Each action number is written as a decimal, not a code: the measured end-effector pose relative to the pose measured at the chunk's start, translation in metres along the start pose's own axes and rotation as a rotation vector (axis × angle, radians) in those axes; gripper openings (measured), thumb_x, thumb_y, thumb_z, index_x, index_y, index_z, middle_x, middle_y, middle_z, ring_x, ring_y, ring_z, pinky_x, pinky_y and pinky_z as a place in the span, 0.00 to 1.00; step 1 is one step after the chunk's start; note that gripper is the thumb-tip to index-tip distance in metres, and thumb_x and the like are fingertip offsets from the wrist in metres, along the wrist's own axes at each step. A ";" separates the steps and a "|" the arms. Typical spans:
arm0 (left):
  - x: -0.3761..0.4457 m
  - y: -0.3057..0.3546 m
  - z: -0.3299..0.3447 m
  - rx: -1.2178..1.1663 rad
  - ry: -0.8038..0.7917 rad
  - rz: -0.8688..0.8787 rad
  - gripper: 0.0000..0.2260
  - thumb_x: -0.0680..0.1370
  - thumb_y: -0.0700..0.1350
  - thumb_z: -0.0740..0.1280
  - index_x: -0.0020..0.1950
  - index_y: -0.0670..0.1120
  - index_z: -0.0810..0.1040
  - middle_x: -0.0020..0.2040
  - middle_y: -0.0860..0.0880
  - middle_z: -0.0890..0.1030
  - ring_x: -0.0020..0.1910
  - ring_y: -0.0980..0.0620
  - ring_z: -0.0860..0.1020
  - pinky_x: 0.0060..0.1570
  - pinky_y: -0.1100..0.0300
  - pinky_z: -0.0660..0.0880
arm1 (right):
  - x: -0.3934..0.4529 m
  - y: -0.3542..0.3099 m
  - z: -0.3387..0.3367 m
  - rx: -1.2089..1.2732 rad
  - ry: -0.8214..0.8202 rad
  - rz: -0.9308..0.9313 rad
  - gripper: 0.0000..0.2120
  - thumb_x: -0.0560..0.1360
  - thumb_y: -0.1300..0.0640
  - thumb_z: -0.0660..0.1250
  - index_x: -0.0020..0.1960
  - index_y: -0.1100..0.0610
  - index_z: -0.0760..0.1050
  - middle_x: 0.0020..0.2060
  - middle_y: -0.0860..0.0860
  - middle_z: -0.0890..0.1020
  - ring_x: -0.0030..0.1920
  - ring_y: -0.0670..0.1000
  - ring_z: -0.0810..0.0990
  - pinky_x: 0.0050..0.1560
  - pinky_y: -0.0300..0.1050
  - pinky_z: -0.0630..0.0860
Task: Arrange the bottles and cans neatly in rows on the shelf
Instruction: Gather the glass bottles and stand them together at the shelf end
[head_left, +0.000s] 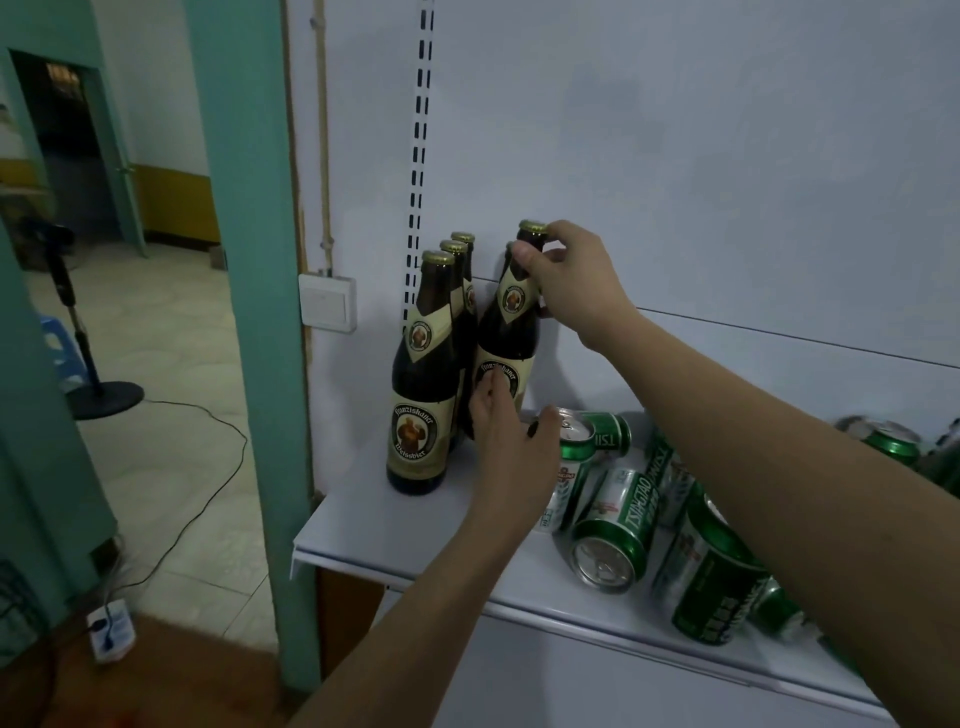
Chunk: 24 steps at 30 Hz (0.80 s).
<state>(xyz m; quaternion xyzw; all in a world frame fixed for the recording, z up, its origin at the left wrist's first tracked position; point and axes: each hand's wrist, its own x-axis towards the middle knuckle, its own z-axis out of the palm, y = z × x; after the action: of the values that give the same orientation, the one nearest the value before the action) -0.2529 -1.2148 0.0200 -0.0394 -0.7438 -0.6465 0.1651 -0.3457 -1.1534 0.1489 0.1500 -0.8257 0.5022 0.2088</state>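
Observation:
Three brown beer bottles with cream labels stand in a row at the left end of the white shelf (374, 525); the front bottle (422, 384) is nearest me. Beside that row a further brown bottle (511, 322) leans slightly. My right hand (569, 280) grips its neck just under the gold cap. My left hand (511, 441) presses against its lower body and label. Another cap shows just behind it, mostly hidden. Several green cans lie tumbled on the shelf to the right, among them one with its top facing me (615, 530) and a larger one (711, 571).
The shelf's left edge ends by a teal door frame (260, 312) with a white wall switch (328, 302). A slotted shelf rail (420, 156) runs up the back panel. More green cans (891, 439) lie at the far right. A fan stand and cables are on the floor beyond.

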 end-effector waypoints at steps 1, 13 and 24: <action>0.000 -0.002 0.000 -0.005 -0.002 -0.014 0.30 0.83 0.46 0.61 0.82 0.48 0.50 0.81 0.52 0.49 0.79 0.53 0.52 0.76 0.58 0.55 | -0.001 0.002 0.003 -0.015 0.008 0.005 0.15 0.79 0.50 0.69 0.56 0.62 0.76 0.42 0.51 0.79 0.50 0.61 0.82 0.49 0.64 0.81; -0.003 -0.014 0.005 -0.059 0.010 -0.067 0.26 0.83 0.48 0.60 0.80 0.46 0.56 0.80 0.46 0.54 0.78 0.48 0.57 0.77 0.48 0.57 | -0.006 0.017 0.015 -0.034 -0.028 0.043 0.13 0.78 0.51 0.70 0.44 0.61 0.74 0.45 0.59 0.79 0.50 0.66 0.81 0.47 0.67 0.80; -0.022 -0.033 0.008 -0.055 -0.134 -0.028 0.23 0.77 0.62 0.64 0.71 0.60 0.65 0.71 0.57 0.69 0.69 0.60 0.69 0.71 0.56 0.66 | -0.019 0.016 -0.010 -0.137 -0.212 0.151 0.18 0.80 0.48 0.67 0.63 0.58 0.70 0.53 0.54 0.78 0.47 0.52 0.79 0.54 0.58 0.80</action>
<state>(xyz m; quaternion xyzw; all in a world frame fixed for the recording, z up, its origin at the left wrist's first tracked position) -0.2427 -1.2089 -0.0192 -0.0768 -0.7354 -0.6651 0.1045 -0.3343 -1.1369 0.1316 0.1250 -0.8845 0.4401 0.0916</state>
